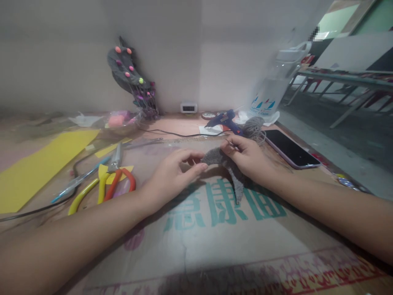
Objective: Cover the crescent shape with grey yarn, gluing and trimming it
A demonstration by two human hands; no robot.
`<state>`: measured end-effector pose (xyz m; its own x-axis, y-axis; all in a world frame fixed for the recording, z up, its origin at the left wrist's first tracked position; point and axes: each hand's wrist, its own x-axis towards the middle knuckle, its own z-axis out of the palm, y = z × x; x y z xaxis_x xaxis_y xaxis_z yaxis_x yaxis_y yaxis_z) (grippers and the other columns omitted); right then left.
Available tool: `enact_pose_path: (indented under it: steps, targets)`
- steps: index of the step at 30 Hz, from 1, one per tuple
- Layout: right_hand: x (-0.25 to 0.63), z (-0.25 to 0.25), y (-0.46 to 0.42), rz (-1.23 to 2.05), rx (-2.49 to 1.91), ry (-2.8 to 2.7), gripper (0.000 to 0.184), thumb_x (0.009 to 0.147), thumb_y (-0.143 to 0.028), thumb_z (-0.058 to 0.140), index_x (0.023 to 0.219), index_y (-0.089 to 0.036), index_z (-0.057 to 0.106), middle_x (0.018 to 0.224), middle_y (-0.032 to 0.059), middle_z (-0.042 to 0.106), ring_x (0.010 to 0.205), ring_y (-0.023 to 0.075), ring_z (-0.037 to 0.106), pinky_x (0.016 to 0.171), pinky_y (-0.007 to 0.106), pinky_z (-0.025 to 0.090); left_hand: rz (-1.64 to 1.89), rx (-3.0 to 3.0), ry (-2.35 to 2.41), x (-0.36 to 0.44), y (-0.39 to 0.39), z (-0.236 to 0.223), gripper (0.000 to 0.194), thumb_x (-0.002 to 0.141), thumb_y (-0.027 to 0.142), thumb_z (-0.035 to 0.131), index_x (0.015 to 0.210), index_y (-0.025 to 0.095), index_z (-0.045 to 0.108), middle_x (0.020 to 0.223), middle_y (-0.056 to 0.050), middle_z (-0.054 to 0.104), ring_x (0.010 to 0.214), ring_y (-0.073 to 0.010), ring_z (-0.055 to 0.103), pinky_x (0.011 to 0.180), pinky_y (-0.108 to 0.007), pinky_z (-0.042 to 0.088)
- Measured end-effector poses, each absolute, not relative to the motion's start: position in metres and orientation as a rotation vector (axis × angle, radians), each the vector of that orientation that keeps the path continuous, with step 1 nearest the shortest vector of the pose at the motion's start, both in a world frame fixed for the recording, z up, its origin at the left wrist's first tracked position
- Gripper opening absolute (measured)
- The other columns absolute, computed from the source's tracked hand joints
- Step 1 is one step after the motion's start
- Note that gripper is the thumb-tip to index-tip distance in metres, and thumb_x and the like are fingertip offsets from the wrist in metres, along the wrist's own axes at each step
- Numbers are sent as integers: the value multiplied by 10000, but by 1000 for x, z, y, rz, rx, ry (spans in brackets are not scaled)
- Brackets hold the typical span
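Note:
Between my hands, just above the cardboard sheet (196, 241), is a curved grey fuzzy crescent-shaped piece (215, 157). My left hand (181, 168) pinches its left tip between thumb and fingers. Closed around its upper right part is my right hand (242, 153), whose fingers hide some of it. The other arm of the crescent hangs down below my right hand, its tip pointing toward me. A thin wire-like bit shows at my right fingertips, too small to make out.
Yellow-handled and red-handled pliers (118, 180), a blue pen (81, 179) and yellow sheet (46, 168) lie left. A decorated grey crescent (125, 69) stands behind. At the back right are a glue gun (225, 121), grey yarn (253, 128), a water bottle (270, 88) and a phone (291, 148).

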<state>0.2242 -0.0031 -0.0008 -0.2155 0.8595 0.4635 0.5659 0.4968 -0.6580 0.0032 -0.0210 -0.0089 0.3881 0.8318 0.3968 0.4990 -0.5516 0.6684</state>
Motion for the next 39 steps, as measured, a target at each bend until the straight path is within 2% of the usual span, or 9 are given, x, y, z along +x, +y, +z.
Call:
enact_pose_path:
  steps: [8, 13, 17, 19, 22, 25, 29, 33, 39]
  targets:
    - [223, -2, -3, 393, -1170, -1951, 280, 882, -388, 521, 681, -195, 487, 632, -21, 454, 602, 127, 417, 557, 248, 312, 1006, 2062, 1213, 7, -24, 0, 153, 872, 303, 587, 782, 196, 649, 776, 7, 674, 767, -156, 606, 737, -280, 466]
    - [223, -2, -5, 395, -1156, -1961, 330, 903, -396, 497, 646, -205, 415, 622, -33, 375, 587, 118, 369, 554, 249, 289, 1095, 1939, 1184, 5, -21, -2, 197, 922, 297, 488, 780, 198, 582, 764, 7, 619, 750, -152, 578, 712, -284, 451]
    - [223, -1, -4, 392, -1163, -1972, 327, 901, -396, 497, 646, -205, 424, 615, -34, 386, 583, 118, 371, 551, 249, 290, 1144, 1966, 1151, 3, -20, -3, 263, 964, 297, 404, 778, 194, 558, 784, -2, 605, 790, -153, 581, 750, -280, 460]
    - [222, -2, -4, 381, -1168, -1974, 319, 895, -404, 505, 653, -204, 450, 617, -29, 417, 587, 122, 389, 555, 251, 301, 1091, 2030, 1163, 3, -21, -3, 257, 955, 349, 446, 818, 191, 594, 804, -6, 632, 797, -158, 588, 746, -277, 466]
    - [222, -2, -4, 368, -1180, -1997, 308, 883, -419, 523, 666, -203, 490, 628, -12, 487, 606, 137, 437, 567, 254, 326, 1040, 2144, 1184, 4, -23, -2, 222, 870, 416, 607, 867, 195, 634, 837, -4, 665, 806, -166, 600, 752, -281, 473]
    - [221, -2, -5, 355, -1172, -2033, 285, 878, -405, 533, 678, -203, 521, 630, -1, 535, 613, 148, 474, 574, 260, 339, 1033, 2231, 1204, 5, -22, -2, 176, 821, 371, 667, 836, 198, 637, 839, -4, 677, 815, -173, 606, 767, -296, 475]
    - [220, -2, -7, 333, -1104, -2064, 261, 875, -376, 537, 686, -196, 545, 636, 4, 563, 600, 145, 488, 575, 264, 342, 989, 2278, 1220, 5, -21, -3, 119, 847, 288, 617, 771, 196, 623, 812, -1, 675, 820, -175, 606, 790, -312, 459]
    - [221, -2, -6, 315, -1108, -2072, 247, 875, -359, 536, 690, -195, 547, 640, 6, 570, 603, 145, 496, 571, 258, 343, 960, 2284, 1200, 3, -20, -5, 163, 899, 309, 561, 793, 198, 618, 802, 2, 660, 815, -173, 589, 798, -315, 440]
    - [222, -4, -4, 341, -1131, -2057, 262, 888, -373, 521, 694, -197, 529, 645, 3, 555, 616, 144, 490, 584, 252, 351, 1216, 2088, 1202, 0, -18, -8, 211, 991, 299, 389, 834, 203, 492, 800, 11, 530, 779, -138, 513, 731, -261, 435]
